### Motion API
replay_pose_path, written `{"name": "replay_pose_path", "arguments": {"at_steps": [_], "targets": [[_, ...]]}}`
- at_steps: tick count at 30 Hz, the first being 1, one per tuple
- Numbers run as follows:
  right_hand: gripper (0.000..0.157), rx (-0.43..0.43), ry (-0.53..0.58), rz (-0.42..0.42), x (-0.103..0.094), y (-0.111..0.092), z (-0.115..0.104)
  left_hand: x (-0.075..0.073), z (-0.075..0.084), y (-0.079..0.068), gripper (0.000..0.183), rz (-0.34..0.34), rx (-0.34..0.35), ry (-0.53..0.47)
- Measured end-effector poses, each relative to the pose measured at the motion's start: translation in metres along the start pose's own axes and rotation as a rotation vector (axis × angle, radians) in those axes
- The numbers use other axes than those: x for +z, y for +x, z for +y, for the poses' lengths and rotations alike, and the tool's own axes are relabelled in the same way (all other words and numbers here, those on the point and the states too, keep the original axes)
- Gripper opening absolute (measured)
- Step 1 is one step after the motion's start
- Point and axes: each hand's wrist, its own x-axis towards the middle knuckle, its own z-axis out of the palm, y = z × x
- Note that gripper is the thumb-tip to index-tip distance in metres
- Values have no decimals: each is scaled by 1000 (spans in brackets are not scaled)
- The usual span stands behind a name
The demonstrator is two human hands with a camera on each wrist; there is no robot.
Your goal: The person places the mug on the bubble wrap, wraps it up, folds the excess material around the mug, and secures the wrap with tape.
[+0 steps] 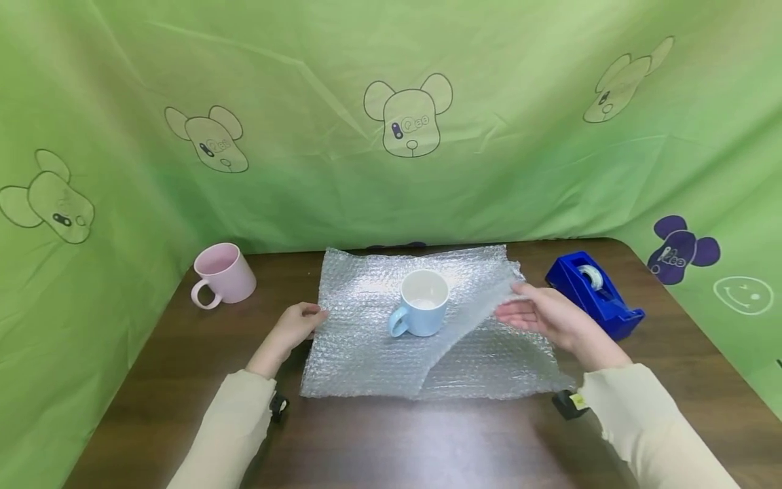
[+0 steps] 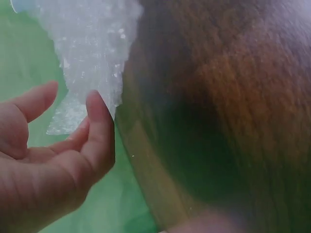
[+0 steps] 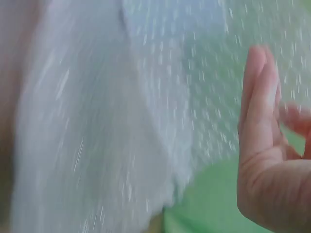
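A light blue mug (image 1: 424, 305) stands upright near the middle of a sheet of bubble wrap (image 1: 360, 353), its handle toward the lower left. My right hand (image 1: 550, 316) pinches a lifted edge of the sheet between thumb and fingers; that part is folded over toward the mug. In the right wrist view, the raised wrap (image 3: 87, 136) is blurred beside the straight fingers (image 3: 260, 107). At the sheet's left edge, my left hand (image 1: 296, 329) has its fingertips at the wrap. The left wrist view shows its thumb and bent fingers (image 2: 99, 126) apart.
A pink mug (image 1: 226, 275) stands at the table's back left. Behind my right hand is a blue tape dispenser (image 1: 592, 295) with a roll of clear tape. Green printed cloth (image 1: 293, 176) hangs around the back and sides of the dark wooden table (image 1: 366, 441).
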Motion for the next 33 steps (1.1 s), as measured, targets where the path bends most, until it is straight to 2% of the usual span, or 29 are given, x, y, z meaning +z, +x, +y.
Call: {"name": "replay_pose_path", "arguments": {"at_steps": [3, 5, 7, 10, 13, 16, 17, 20, 23, 27, 33], "targets": [[55, -58, 110, 33, 20, 8, -11, 0, -2, 3, 53, -1, -10, -44], [59, -81, 147, 55, 33, 13, -18, 0, -1, 5, 56, 2, -17, -87], [60, -100, 144, 76, 44, 18, -23, 0, -1, 6, 58, 7, -30, -120], [63, -132, 60, 102, 57, 27, -25, 1, 0, 7, 60, 10, -40, -151], [56, -211, -120, 118, 67, 34, -23, 1, 0, 7, 60, 17, -43, -162], [38, -343, -409, 128, 77, 35, -16, 2, -1, 6, 60, 10, -44, -169], [37, -396, -528, 130, 80, 36, -13, 2, -1, 6, 60, 7, -44, -172], [54, -538, -882, 139, 88, 36, -5, 2, -1, 7, 60, -1, -36, -176], [65, -631, -1132, 145, 91, 37, 1, 2, 0, 8, 60, -3, -31, -175], [67, -692, -1280, 189, 91, 40, 7, 2, 1, 9, 61, -6, -27, -161], [41, -760, -1339, 256, 91, 44, 7, 4, 1, 12, 63, -8, -14, -147]]}}
